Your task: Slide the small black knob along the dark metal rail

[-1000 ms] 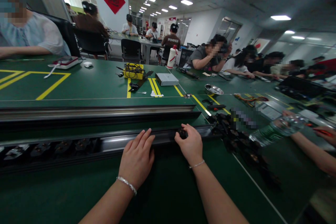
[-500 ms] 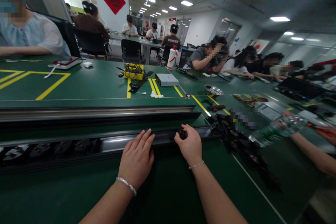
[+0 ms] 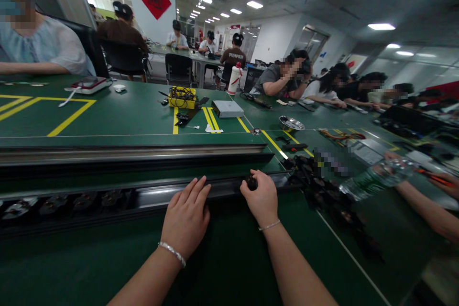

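Note:
A long black metal channel (image 3: pixel 154 197) lies across the green table in front of me. My left hand (image 3: pixel 187 215) rests on it with the fingers stretched out. Further right, my right hand (image 3: pixel 261 197) grips a small black part (image 3: pixel 252 182) between thumb and fingers, at the channel; the hand hides much of the part. Several black socket-like modules (image 3: pixel 85 202) with metal pieces sit in the channel's left end. Beyond its right end lies a heap of black parts (image 3: pixel 322 186).
A second metal channel (image 3: pixel 136 153) lies parallel behind. At the right, a co-worker's arm (image 3: pixel 426 205) is beside a clear plastic bottle (image 3: pixel 380 178). Further back are a steel bowl (image 3: pixel 292 123), a grey box (image 3: pixel 227 108), a yellow basket of cables (image 3: pixel 182 97) and a white bottle (image 3: pixel 234 80).
My right hand has shifted very slightly to the right along the channel with the small black part. My left hand stays in place.

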The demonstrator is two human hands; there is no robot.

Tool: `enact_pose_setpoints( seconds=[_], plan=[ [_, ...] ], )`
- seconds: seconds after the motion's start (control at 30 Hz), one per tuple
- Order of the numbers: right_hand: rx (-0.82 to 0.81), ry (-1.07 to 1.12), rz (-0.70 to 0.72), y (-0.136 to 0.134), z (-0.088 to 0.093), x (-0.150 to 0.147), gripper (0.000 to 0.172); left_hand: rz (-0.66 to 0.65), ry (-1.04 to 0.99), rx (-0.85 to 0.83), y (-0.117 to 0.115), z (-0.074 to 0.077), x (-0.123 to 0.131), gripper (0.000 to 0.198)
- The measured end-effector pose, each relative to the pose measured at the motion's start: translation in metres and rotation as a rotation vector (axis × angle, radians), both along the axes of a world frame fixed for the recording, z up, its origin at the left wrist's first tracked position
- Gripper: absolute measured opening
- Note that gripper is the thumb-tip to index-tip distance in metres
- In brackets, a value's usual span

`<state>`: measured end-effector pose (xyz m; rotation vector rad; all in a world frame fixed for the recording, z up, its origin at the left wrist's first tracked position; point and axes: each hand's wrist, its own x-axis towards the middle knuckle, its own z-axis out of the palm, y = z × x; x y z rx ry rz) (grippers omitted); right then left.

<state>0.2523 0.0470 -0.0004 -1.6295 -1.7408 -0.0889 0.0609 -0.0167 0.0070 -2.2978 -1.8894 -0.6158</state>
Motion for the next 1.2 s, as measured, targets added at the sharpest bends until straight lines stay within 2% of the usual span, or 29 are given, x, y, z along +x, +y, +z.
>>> enact_pose_setpoints(
  seconds=[0.67,0.87,1.2],
  plan=[
    [0.009,-0.018,-0.01,0.0007,-0.0021,-0.0008,0.011,0.0,0.002,0.006,-0.0006,-0.0003,-0.0003,0.043],
    [0.021,0.021,-0.025,0.0014,-0.0008,0.0014,0.018,0.003,0.002,-0.001,-0.0002,-0.0011,0.0003,0.042],
    [0.026,-0.019,-0.018,0.001,-0.0003,0.0034,0.01,0.004,-0.001,-0.004,-0.0003,-0.0014,-0.0009,0.043]
  ],
)
